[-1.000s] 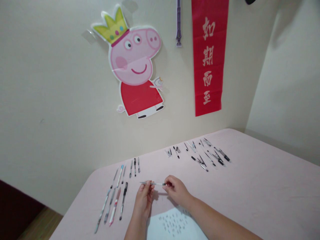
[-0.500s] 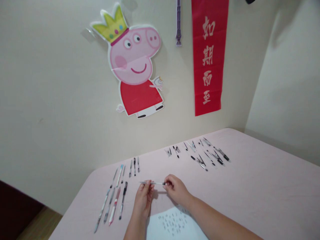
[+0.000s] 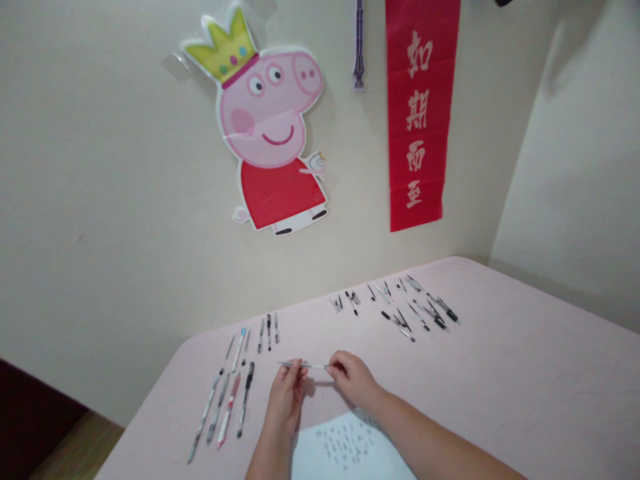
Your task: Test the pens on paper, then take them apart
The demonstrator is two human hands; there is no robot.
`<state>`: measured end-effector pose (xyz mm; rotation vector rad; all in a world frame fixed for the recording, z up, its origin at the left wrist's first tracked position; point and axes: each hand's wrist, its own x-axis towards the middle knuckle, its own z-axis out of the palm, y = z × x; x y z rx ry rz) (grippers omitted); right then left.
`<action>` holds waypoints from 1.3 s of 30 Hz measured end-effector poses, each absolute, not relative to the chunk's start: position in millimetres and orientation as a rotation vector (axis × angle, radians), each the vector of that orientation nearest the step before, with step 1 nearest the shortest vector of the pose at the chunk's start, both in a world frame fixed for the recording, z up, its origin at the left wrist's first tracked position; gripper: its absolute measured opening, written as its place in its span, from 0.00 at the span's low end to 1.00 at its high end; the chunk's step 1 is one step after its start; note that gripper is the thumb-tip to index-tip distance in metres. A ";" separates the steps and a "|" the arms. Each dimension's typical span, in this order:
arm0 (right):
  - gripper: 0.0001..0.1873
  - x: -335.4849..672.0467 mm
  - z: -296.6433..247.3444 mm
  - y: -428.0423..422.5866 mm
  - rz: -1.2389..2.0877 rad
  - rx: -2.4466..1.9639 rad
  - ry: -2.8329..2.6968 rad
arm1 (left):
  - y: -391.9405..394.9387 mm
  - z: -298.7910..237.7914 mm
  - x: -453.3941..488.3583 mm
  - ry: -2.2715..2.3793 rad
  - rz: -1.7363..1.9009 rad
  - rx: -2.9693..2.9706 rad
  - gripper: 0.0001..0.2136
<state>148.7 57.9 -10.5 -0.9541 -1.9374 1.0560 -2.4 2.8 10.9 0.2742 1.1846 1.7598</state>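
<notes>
A slim clear pen point(image 3: 315, 365) is held level above the table between my two hands. My left hand point(image 3: 290, 390) pinches it toward its left end, whose thin tip sticks out past the fingers. The fingers of my right hand point(image 3: 353, 378) close on the pen's right end and hide most of it. Below my hands lies a white sheet of paper point(image 3: 340, 453) with rows of dark handwriting, partly covered by my right forearm.
Several assembled pens lie on the left, including a black-gripped pen point(image 3: 246, 400) and a pink-and-white pen point(image 3: 229, 411). Farther back right are groups of pen parts point(image 3: 400, 323). A pink cloth point(image 3: 515, 367) covers the table, which meets the wall point(image 3: 125, 220) behind.
My right fingers have shifted slightly left along the pen and now cover its dark right end, which showed before. My left hand has hardly moved.
</notes>
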 end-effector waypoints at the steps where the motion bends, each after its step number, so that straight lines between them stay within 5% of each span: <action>1: 0.02 148.3 -9.3 57.3 1.072 -0.959 -1.913 | 2.6 11.5 -2.2 1.185 1.762 0.270 0.05; 6: 0.02 149.5 -6.1 57.2 1.083 -0.954 -1.880 | 2.6 11.4 -1.8 1.182 1.758 0.269 0.05; 11: 0.16 150.8 -10.8 60.1 1.024 -0.917 -1.992 | 4.1 8.0 -2.5 1.190 1.754 0.277 0.05; 19: 0.04 148.8 -10.0 57.8 1.026 -0.964 -1.925 | 4.1 6.5 -3.1 1.190 1.762 0.290 0.03; 32: 0.03 148.4 -9.2 58.5 1.056 -0.947 -1.839 | -4.8 16.7 3.3 1.090 1.629 0.486 0.16; 39: 0.03 148.0 -9.6 58.0 1.045 -0.927 -1.858 | -1.2 8.7 1.7 1.152 1.659 0.492 0.10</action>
